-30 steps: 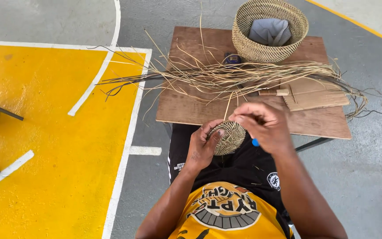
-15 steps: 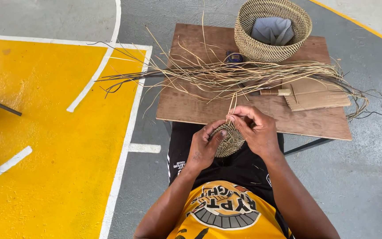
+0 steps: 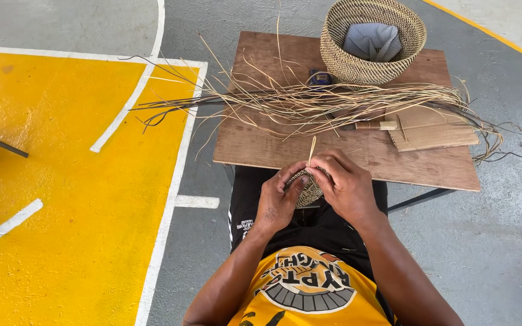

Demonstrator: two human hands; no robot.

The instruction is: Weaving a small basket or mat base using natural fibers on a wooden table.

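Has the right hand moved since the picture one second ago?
Yes. The right hand has dropped back from the table edge toward the body, closing onto the small woven piece.

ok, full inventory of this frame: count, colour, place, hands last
small woven disc: 1, tan, held between both hands over the lap
loose strand: 1, pale straw, sticks up from the disc
straw bundle: 1 heap, tan, lying across the board
wooden board: 1, brown, in front of the person
woven basket: 1, tan, far right of the board
cloth: 1, grey, inside the basket
cardboard piece: 1, brown, right side of the board
tool with wooden handle: 1, beside the cardboard
small dark blue thing: 1, by the basket, kind unclear
floor: yellow and grey, white lines
left hand: grips the disc
right hand: grips the disc and strand
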